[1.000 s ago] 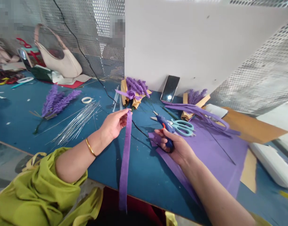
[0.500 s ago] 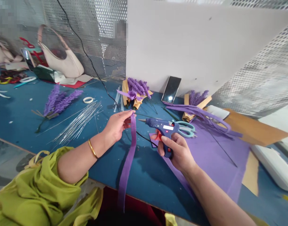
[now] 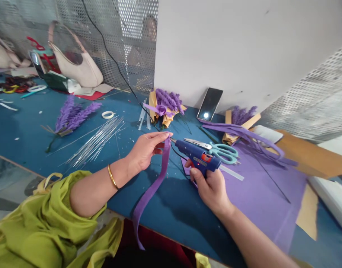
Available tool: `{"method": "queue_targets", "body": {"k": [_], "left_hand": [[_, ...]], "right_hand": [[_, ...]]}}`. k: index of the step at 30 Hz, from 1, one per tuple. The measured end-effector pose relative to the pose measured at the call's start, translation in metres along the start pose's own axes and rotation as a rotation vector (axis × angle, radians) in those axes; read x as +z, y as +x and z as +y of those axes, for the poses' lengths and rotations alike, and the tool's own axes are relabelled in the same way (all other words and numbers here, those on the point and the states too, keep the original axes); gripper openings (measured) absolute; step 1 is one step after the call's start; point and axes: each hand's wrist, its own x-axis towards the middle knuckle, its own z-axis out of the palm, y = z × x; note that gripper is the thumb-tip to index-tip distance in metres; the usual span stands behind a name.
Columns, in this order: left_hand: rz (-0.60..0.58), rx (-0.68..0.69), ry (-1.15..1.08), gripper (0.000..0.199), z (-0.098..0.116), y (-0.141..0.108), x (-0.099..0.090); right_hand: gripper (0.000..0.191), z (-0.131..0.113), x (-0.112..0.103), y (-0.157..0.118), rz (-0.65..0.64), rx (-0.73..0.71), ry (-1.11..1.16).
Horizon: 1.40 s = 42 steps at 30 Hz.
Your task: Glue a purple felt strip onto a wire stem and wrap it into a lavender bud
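My left hand (image 3: 145,150) pinches the top end of a long purple strip (image 3: 156,182), which hangs down past the table's front edge. Wrapped round the handle of a blue hot glue gun (image 3: 194,153) is my right hand (image 3: 211,186). The gun's metal nozzle is at the strip's upper end, close to my left fingertips; whether it touches I cannot tell. A clear glue stick (image 3: 232,173) pokes out of the gun's back. Scissors (image 3: 223,152) with light blue handles lie just behind the gun, beside a large purple sheet (image 3: 260,197).
Purple flower sprigs (image 3: 73,115) and a bundle of thin wires (image 3: 95,143) lie left. A paper-wrapped bunch (image 3: 168,106), a phone (image 3: 210,104) and more purple strips (image 3: 243,136) are at the back. A black cord (image 3: 112,56) hangs down. A handbag (image 3: 78,67) stands far left.
The glue gun has tilted and come closer to the strip, its nozzle now at the upper end. The strip's lower end has swung left. The whole view has shifted slightly.
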Motion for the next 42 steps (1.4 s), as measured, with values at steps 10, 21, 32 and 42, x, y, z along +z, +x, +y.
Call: {"method": "queue_targets", "body": {"k": [10, 21, 32, 42], "left_hand": [[0.018, 0.009, 0.012, 0.025, 0.0009, -0.0006, 0.0020], [0.007, 0.050, 0.052, 0.029, 0.0005, -0.0013, 0.0011], [0.025, 0.067, 0.049, 0.027, -0.0005, -0.0016, 0.0020], [0.025, 0.072, 0.040, 0.024, 0.0021, -0.0012, 0.0021]], "right_hand": [[0.022, -0.0029, -0.0004, -0.0012, 0.043, -0.070, -0.142], [0.027, -0.0033, -0.0007, -0.0016, 0.110, -0.126, -0.219], [0.023, -0.0043, -0.0016, -0.0027, 0.114, -0.142, -0.217], [0.025, -0.0058, -0.0020, -0.0020, 0.092, -0.146, -0.226]]}}
